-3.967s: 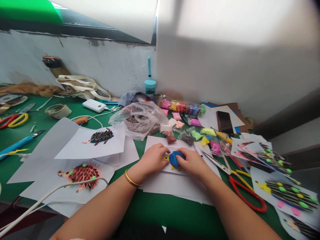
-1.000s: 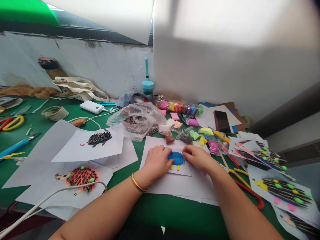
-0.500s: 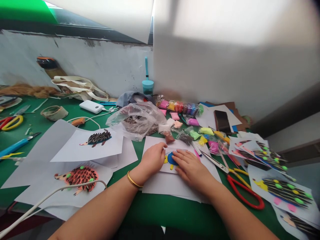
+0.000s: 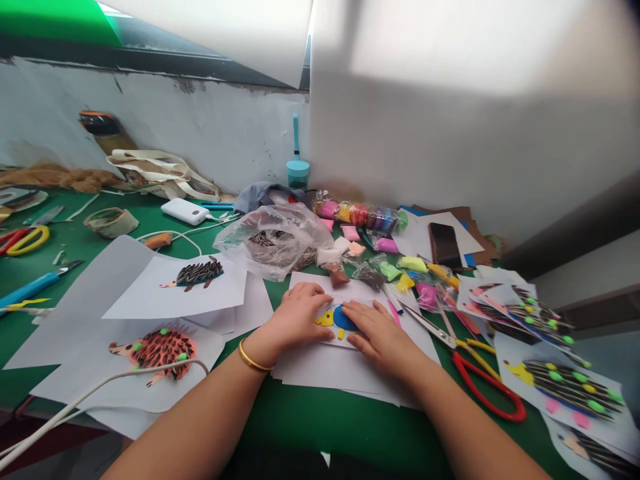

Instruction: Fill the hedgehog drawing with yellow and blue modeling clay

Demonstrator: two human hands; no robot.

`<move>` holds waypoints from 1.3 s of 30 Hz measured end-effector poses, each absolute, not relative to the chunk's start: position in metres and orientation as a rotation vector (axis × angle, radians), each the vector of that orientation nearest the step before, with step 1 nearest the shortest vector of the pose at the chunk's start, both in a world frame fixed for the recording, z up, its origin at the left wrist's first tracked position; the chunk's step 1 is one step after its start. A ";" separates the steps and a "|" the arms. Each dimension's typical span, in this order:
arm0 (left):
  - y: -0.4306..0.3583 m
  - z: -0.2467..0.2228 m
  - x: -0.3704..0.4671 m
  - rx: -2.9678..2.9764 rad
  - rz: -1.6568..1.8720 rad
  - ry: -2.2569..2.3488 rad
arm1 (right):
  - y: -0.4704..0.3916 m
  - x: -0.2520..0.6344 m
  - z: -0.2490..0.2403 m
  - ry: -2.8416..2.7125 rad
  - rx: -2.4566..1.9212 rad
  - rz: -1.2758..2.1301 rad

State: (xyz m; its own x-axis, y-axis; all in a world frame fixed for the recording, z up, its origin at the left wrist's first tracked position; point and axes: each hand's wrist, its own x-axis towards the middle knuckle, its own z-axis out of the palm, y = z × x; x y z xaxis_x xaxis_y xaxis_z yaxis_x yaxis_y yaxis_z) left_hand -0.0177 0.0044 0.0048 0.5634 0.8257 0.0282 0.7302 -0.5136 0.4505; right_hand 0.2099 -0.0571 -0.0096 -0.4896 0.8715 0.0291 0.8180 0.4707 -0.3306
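A small clay animal with a yellow head (image 4: 326, 318) and a blue body (image 4: 344, 319) lies on white paper (image 4: 320, 367) in front of me. My left hand (image 4: 300, 312) rests at the left of the yellow head, its fingers apart and nothing held. Over the right part of the blue body lies my right hand (image 4: 373, 330), fingers spread and flat, hiding some of the blue. A yellow foot (image 4: 341, 333) shows between the hands.
Red and yellow scissors (image 4: 453, 343) lie open at the right. Clay packets (image 4: 390, 270) and a plastic bag of seeds (image 4: 275, 240) sit behind the paper. Finished hedgehog sheets (image 4: 175, 293) lie left; others (image 4: 565, 380) right. A white cable (image 4: 100, 387) crosses the left front.
My left hand has moved left, off the yellow head, which now shows more fully. My right hand stays over the blue body, shifted slightly.
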 end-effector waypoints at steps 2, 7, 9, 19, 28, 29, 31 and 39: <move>0.000 0.005 -0.019 2.454 0.289 1.262 | -0.056 0.212 -0.010 -2.515 -1.469 0.430; -0.006 0.000 -0.021 2.490 0.270 1.267 | -0.057 0.207 -0.011 -2.565 -1.520 0.354; -0.008 -0.002 -0.022 2.499 0.274 1.269 | -0.058 0.202 -0.013 -2.602 -1.542 0.323; -0.008 -0.004 -0.024 2.449 0.309 1.274 | -0.051 0.208 -0.022 -2.484 -1.496 0.330; -0.007 -0.003 -0.025 2.453 0.309 1.263 | -0.055 0.213 -0.018 -2.678 -1.423 0.237; -0.007 -0.003 -0.025 2.453 0.307 1.265 | -0.056 0.212 -0.017 -2.687 -1.427 0.223; -0.007 -0.002 -0.025 2.448 0.304 1.270 | -0.056 0.210 -0.017 -2.692 -1.422 0.194; -0.007 0.001 -0.024 2.416 0.297 1.287 | -0.057 0.211 -0.014 -2.631 -1.348 0.126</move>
